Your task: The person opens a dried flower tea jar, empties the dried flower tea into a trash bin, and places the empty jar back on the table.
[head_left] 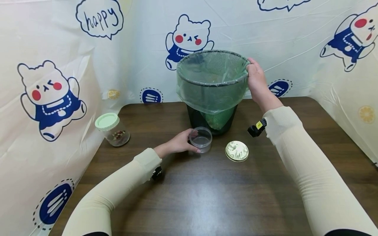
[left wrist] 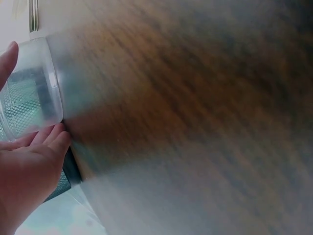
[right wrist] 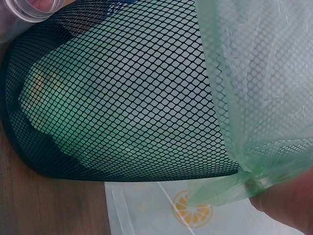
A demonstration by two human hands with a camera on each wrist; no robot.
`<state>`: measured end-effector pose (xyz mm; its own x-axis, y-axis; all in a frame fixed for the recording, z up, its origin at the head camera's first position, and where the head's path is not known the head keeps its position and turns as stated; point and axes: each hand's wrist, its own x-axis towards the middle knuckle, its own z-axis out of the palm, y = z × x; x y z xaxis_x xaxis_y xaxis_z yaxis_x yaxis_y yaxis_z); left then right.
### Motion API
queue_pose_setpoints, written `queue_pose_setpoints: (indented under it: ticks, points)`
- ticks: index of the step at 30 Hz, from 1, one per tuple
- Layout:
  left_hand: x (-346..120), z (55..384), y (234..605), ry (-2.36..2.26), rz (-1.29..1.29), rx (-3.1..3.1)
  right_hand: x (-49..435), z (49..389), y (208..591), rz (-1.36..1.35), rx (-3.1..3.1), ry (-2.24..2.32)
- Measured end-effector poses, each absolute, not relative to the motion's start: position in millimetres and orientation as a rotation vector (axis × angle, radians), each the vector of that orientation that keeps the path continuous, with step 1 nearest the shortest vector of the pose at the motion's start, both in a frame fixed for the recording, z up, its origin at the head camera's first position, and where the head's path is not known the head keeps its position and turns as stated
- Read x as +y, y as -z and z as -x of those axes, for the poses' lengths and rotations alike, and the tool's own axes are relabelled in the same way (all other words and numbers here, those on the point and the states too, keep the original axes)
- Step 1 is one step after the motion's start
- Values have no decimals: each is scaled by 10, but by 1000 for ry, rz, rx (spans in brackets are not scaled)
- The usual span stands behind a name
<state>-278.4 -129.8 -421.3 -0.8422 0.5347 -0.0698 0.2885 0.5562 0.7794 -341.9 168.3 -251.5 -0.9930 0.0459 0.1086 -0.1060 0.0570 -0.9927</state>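
Note:
My left hand [head_left: 179,143] grips a small clear plastic jar [head_left: 203,141] from its left side, thumb and fingers on opposite sides. The jar has no lid on and looks bare inside; it stands on the table right in front of the bin. In the left wrist view the same jar [left wrist: 36,93] sits between thumb and fingers. My right hand [head_left: 260,80] holds the right rim of a dark mesh wastebasket [head_left: 195,119]. A green bin bag [head_left: 209,96] lines it and folds over the rim. Most of the right fingers are hidden behind the rim and bag.
A round gold lid [head_left: 237,150] lies on the brown table [head_left: 192,196], right of the small jar. At the back left, a glass jar [head_left: 117,134] with a pale green lid [head_left: 107,121] contains small brownish bits. Printed cloth [head_left: 147,49] hangs behind and at both sides.

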Motion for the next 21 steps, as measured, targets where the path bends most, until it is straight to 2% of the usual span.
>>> queue_pose_setpoints:
  ticks: [21]
  points:
    - [-1380,2772,4091,-1234,-635,2486,1693,3412,2505,-76,-2205,-2088]
